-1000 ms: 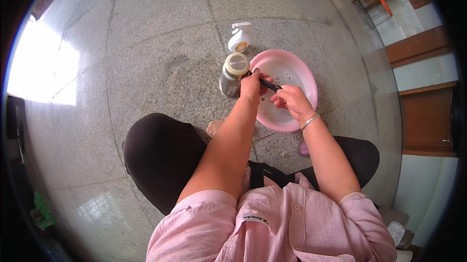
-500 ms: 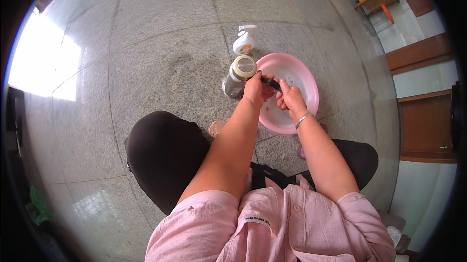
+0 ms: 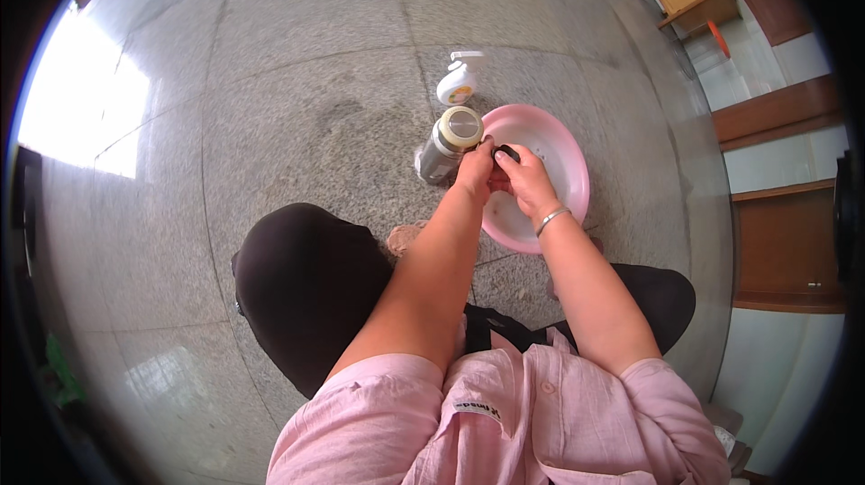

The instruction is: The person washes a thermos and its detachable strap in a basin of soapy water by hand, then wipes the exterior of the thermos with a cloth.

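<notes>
Closely together, a seated person's hands work over the left side of a pink plastic basin on a speckled stone-tile floor. The right hand, a silver bangle at its wrist, grips a short black strap with the thumb along it; the left hand closes on the same strap, its fingers partly hidden. The strap sits between the two hands, near the basin's left rim. Just left of the basin stands a steel vacuum flask with a cream-rimmed lid; beyond it, a white trigger spray bottle stands upright.
</notes>
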Available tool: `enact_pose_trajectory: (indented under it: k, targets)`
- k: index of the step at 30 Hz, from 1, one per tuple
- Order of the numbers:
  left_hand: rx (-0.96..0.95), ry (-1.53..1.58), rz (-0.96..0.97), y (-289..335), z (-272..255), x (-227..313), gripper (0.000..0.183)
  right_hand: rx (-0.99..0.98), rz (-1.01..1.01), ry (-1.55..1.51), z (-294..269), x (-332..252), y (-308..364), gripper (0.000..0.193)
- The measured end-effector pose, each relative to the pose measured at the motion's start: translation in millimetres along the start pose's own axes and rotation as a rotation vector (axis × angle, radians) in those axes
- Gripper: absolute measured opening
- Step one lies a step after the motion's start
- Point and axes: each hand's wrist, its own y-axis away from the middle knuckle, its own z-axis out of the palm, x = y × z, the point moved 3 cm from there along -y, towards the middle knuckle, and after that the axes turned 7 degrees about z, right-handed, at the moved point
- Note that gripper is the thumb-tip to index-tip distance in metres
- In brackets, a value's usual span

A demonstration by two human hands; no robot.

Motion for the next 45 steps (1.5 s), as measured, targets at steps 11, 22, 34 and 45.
enact_pose_trajectory:
  k: [11,22,34,45]
  targets:
    - [0.057,-0.071,-0.003,8.2,0.8,2.4,0.030,0.389,-0.097,0.494,-4.5,0.8,-17.8,0.025]
    - [-0.114,-0.047,-0.014,-5.2,-6.1,-2.4,0.028,0.212,-0.096,0.086,4.5,5.6,-3.0,0.018]
    - [-0.042,0.044,-0.001,-16.2,-0.3,-16.9,0.033,0.377,0.333,-0.331,-93.0,76.8,-33.0,0.023]
    - [0.073,-0.199,0.075,-24.7,11.5,-21.3,0.041,0.345,0.456,-0.884,-145.1,173.7,-61.7,0.032]
